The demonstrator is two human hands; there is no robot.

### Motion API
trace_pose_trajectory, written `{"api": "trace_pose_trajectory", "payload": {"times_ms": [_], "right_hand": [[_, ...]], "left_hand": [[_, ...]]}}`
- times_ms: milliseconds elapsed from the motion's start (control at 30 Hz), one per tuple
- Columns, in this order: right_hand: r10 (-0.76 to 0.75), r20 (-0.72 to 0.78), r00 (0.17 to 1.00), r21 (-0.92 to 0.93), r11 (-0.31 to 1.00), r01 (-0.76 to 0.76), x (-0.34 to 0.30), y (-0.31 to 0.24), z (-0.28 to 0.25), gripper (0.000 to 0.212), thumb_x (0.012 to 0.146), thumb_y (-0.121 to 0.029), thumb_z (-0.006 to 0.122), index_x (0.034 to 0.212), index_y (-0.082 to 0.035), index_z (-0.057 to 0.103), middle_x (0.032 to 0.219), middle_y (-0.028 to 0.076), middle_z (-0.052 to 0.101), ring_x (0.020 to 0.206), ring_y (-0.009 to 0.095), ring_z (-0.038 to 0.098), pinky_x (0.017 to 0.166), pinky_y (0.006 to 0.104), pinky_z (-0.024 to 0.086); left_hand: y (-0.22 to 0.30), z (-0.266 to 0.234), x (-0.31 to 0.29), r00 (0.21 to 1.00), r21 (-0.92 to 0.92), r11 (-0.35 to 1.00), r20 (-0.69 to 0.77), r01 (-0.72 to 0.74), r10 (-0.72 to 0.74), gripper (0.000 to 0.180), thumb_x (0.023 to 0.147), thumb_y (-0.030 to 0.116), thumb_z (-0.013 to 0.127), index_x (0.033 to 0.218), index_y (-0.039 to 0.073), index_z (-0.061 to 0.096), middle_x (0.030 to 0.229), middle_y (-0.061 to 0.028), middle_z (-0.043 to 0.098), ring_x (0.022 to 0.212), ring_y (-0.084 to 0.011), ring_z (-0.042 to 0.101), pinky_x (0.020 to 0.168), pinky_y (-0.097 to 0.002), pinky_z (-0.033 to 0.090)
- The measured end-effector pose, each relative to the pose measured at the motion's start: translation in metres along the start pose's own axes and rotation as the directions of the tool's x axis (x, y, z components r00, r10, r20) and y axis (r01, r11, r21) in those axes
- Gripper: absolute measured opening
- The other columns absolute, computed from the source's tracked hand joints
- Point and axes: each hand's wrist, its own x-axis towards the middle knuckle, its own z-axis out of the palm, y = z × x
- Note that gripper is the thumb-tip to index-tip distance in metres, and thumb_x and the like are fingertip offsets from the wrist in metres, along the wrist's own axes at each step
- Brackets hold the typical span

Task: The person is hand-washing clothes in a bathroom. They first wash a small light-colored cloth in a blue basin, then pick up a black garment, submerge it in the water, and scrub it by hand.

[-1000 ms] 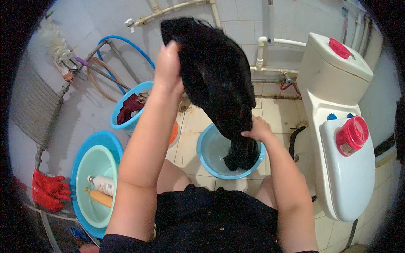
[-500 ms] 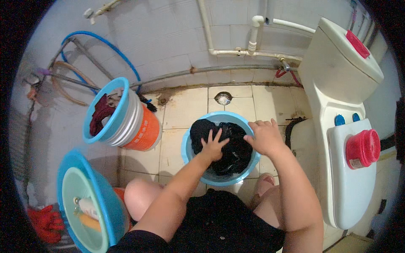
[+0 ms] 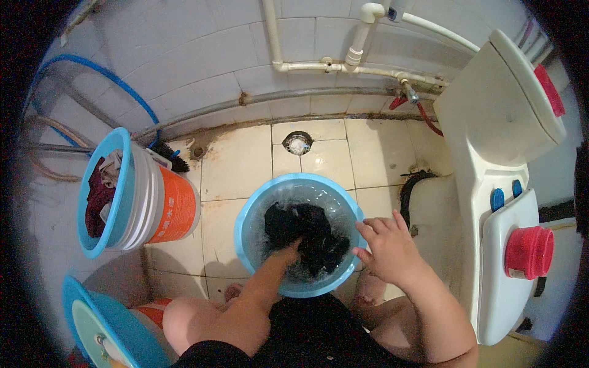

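Observation:
A light blue basin (image 3: 246, 202) of water stands on the floor between my legs. Wet black cloth (image 3: 297, 214) lies bunched in its middle, with suds and water showing around it. My left hand (image 3: 289, 253) is sunk into the near side of this cloth; its fingers are mostly hidden, and the hand looks closed on the fabric. At the basin's right rim is my right hand (image 3: 386, 248), fingers spread and holding nothing, the fingertips at or just over the edge.
Left stands a white and orange bucket (image 3: 178, 205) with a blue basin of clothes (image 3: 101, 190) on top. Nearer, a blue tub (image 3: 132, 328) holds a pale green basin (image 3: 83, 322). A toilet (image 3: 491, 147) with a red container (image 3: 527, 253) is at right. A floor drain (image 3: 297, 144) lies beyond.
My left hand has gone from spread on top of the cloth to down inside it. The cloth has drawn together, exposing water. My right hand stays open by the rim. The view has shifted.

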Motion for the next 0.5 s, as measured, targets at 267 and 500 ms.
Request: {"api": "trace_pose_trajectory", "payload": {"times_ms": [267, 500], "right_hand": [[-0.002, -0.035, 0.999, 0.007, 1.0, 0.002, -0.013, 0.004, 0.009, 0.045, 0.083, -0.036, 0.056, 0.117, -0.007, 0.053, 0.111, 0.014, 0.057, 0.108, 0.029, 0.051, 0.102, 0.0486, 0.027], [0.022, 0.073, 0.997, -0.014, 1.0, -0.021, -0.023, -0.014, -0.006, 0.052, 0.083, -0.038, 0.057, 0.124, -0.008, 0.048, 0.118, 0.012, 0.054, 0.11, 0.029, 0.051, 0.099, 0.0436, 0.033]], "left_hand": [[0.068, -0.07, -0.063, 0.985, 0.409, 0.913, -0.157, -0.005, 0.076, 0.051, 0.084, 0.018, 0.049, 0.134, 0.022, 0.038, 0.133, -0.0142, 0.042, 0.12, -0.0355, 0.042, 0.097, -0.0442, 0.037], [0.106, -0.119, -0.143, 0.873, -0.114, 0.992, -0.487, -0.052, -0.011, 0.056, 0.076, 0.009, 0.057, 0.13, 0.015, 0.043, 0.122, -0.0168, 0.053, 0.111, -0.0341, 0.051, 0.092, -0.0389, 0.042]]}}
